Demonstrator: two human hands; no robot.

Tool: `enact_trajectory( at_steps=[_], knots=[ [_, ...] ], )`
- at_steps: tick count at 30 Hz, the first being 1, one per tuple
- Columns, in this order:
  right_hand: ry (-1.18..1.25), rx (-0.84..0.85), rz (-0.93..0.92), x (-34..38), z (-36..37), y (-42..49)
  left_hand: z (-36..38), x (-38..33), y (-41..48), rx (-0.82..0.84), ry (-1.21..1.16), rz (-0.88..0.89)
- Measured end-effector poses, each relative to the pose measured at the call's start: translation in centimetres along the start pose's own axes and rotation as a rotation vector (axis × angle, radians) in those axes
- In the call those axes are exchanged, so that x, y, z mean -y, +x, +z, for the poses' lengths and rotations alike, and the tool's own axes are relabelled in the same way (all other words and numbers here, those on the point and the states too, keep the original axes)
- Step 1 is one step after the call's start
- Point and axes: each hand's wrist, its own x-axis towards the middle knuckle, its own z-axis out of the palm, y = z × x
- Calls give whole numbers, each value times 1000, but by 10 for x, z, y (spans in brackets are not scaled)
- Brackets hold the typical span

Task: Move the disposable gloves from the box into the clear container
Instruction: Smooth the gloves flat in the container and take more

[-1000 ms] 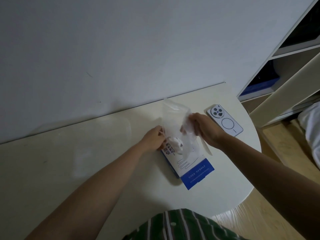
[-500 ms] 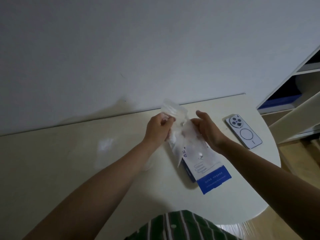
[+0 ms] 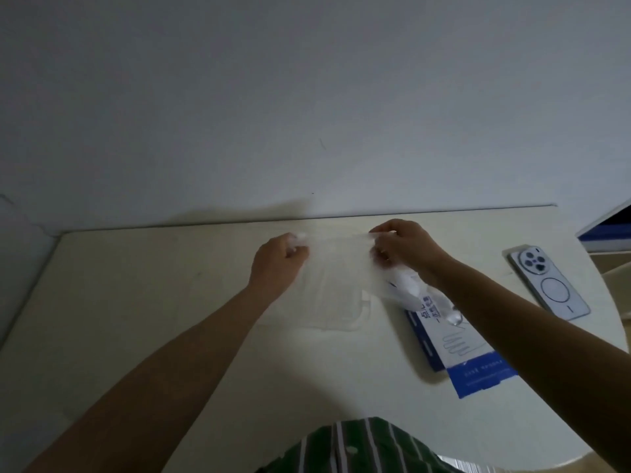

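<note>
A thin clear disposable glove [image 3: 333, 285] is stretched flat between my two hands above the cream table [image 3: 136, 302]. My left hand [image 3: 278, 264] pinches its left top corner. My right hand [image 3: 404, 249] pinches its right top corner. The white and blue glove box [image 3: 454, 349] lies flat to the right, under my right forearm. More clear gloves [image 3: 409, 291] bulge from its far end. I cannot make out a clear container apart from the stretched plastic.
A white phone [image 3: 549, 285] lies face down at the table's right edge. The wall [image 3: 307, 97] runs along the table's far side. A shelf with a blue item [image 3: 604, 233] stands at the far right. My striped shirt [image 3: 358, 448] shows at the bottom.
My hands moved apart and to the left of the box, pulling the clear glove out wide between them. The camera view shifted left.
</note>
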Motion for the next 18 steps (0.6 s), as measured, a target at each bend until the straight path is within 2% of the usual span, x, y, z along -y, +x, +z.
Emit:
enact_trajectory(
  at_steps=[2,5,6,8,11,14,18],
  knots=[
    [-179,-100,-131,2,16,6,-8,20,-1,-61,128,-35],
    [-396,-346,-639,11,41,2,-17,34,-6,-102,259,-41],
    [-395,-357,-787,18,50,-2,-19,36,-6,-96,290,-32],
    [-398,-169,-914,27,70,-7,-21,37,-6,-71,336,-29],
    [-690,156,-711,18,97,-3,-16,37,-3,-33,386,-20],
    [-918,277,-422,-8,114,9,-10,41,2,39,438,-41],
    [-961,449,-204,-27,126,14,-8,42,10,189,480,-117]
  ],
)
